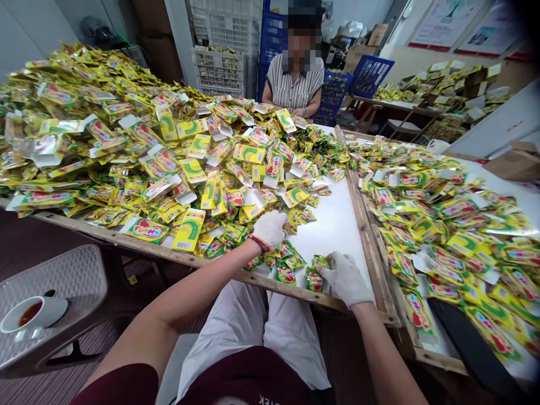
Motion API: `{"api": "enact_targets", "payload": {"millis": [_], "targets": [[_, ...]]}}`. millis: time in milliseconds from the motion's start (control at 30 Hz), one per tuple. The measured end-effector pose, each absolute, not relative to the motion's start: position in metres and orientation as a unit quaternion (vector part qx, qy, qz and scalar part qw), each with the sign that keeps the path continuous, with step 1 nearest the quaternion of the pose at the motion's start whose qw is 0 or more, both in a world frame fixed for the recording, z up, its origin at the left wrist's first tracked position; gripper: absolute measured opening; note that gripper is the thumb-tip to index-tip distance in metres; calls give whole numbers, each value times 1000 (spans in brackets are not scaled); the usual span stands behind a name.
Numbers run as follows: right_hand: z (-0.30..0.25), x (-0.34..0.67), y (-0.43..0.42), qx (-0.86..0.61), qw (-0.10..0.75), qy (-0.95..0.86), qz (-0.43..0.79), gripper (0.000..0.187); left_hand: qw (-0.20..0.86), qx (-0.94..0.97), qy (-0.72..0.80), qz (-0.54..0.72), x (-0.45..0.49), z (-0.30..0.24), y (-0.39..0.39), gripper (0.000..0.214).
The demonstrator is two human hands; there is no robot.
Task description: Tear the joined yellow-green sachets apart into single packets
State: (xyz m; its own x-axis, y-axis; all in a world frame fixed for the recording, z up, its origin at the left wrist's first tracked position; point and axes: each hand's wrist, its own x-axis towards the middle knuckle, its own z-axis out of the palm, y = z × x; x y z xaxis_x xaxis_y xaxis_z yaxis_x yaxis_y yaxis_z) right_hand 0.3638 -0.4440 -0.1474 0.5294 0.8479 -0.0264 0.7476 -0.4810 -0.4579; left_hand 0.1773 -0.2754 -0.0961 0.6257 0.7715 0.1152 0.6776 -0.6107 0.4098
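My left hand (270, 229), in a white glove, rests at the near edge of the packet pile. Its fingers are curled down among the packets, and whatever they hold is hidden. A white glove also covers my right hand (346, 279), whose fingertips pinch a small green and yellow packet (322, 262) near the table's front edge. Just below that lies another small green packet (314, 280). Several more small packets (286, 274) are scattered between my hands. Left of my left hand, a yellow box (189, 230) with a green picture and barcode lies on the pile.
A large heap of yellow boxes and packets (126, 140) covers the table's left side. Beyond a wooden rail (365, 225), more packets (447, 225) and a dark phone-like object (468, 343) lie. A cup (53, 308) stands on a chair (80, 270). A person (295, 84) sits opposite.
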Motion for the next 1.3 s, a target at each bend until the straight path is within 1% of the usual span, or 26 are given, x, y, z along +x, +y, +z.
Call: {"api": "enact_targets", "payload": {"millis": [67,100,167,233,300,333,400,467,533,600,700,733,800,833,867,933,1000,1033,1067,1100,1167,1233,1300], "targets": [[-147,367,-445,-857,189,-460,135,30,198,880,399,164,166,-93,-279,14],[-145,369,-446,-857,207,-449,146,27,233,870,396,181,159,-93,-282,17],[-138,368,-449,-836,285,-432,182,26,346,829,381,221,147,-94,-290,23],[-127,362,-451,-782,393,-419,243,32,473,765,355,255,138,-98,-300,26],[-113,348,-449,-715,464,-416,317,37,549,721,332,262,133,-101,-311,26],[-106,340,-446,-689,473,-425,347,37,568,710,326,258,131,-101,-316,25],[-94,323,-438,-666,445,-467,374,31,590,700,322,241,129,-99,-326,23],[-88,311,-429,-667,394,-518,364,22,602,698,312,228,127,-97,-334,24],[-90,305,-422,-670,366,-544,348,19,610,698,292,236,126,-96,-338,26],[-98,303,-419,-677,375,-539,333,25,603,701,285,253,124,-98,-339,27],[-108,299,-419,-667,407,-523,340,45,584,715,292,251,124,-101,-339,27],[-110,297,-421,-658,405,-521,362,47,579,722,290,244,124,-101,-339,26],[-108,291,-424,-644,380,-505,431,45,550,747,289,237,121,-97,-336,23],[-106,289,-427,-649,364,-489,455,43,510,770,300,240,118,-93,-333,23],[-104,287,-429,-662,351,-473,463,42,447,799,320,246,112,-89,-329,24],[-101,287,-434,-694,340,-456,441,42,269,841,395,254,92,-81,-316,27],[-102,291,-438,-711,340,-462,405,42,85,827,501,239,62,-76,-299,35],[-105,293,-439,-712,344,-465,398,42,21,799,559,221,44,-76,-290,42],[-107,295,-440,-709,350,-466,397,42,-19,768,609,195,26,-77,-282,52],[-110,296,-439,-707,357,-465,396,42,-33,738,652,171,8,-79,-274,60],[-114,294,-437,-705,375,-452,397,44,17,715,683,147,-22,-84,-265,68],[-113,287,-433,-694,408,-430,409,45,102,718,658,204,-40,-85,-266,76],[-107,276,-429,-655,461,-402,443,43,208,730,582,294,-42,-81,-276,83]]}}
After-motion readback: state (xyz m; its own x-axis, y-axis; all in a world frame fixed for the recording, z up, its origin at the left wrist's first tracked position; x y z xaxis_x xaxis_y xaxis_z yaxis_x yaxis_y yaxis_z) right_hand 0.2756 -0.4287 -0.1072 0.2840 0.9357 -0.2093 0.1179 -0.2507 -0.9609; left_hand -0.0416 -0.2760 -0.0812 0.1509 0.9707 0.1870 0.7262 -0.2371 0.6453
